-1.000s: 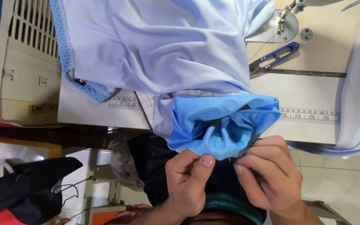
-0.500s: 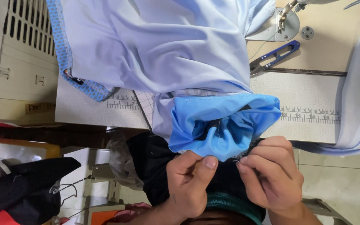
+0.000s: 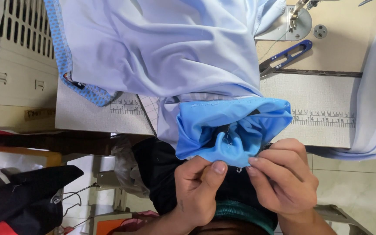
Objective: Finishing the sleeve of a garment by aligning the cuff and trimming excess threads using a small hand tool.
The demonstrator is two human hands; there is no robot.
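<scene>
A bunched piece of bright blue fabric [image 3: 231, 126] hangs over the near edge of the sewing table [image 3: 323, 126]. My left hand [image 3: 199, 189] pinches its lower edge between thumb and forefinger. My right hand [image 3: 283, 178] pinches the same edge just to the right, fingertips nearly touching the left thumb. A thin loose thread shows at the pinched spot. A large pale blue garment [image 3: 162, 48] with a patterned blue trim [image 3: 62, 56] is joined to the blue piece and spreads across the table.
Blue thread snips [image 3: 286, 56] lie on the table near the sewing machine's needle plate [image 3: 299, 19]. A printed ruler strip [image 3: 323, 118] runs along the table's front. A beige slotted crate [image 3: 20, 65] stands left. Dark cloth [image 3: 22, 196] lies lower left.
Both hands stay at the blue fabric's edge. The fingertips have shifted slightly closer together on the hem; the fabric bunch has barely moved.
</scene>
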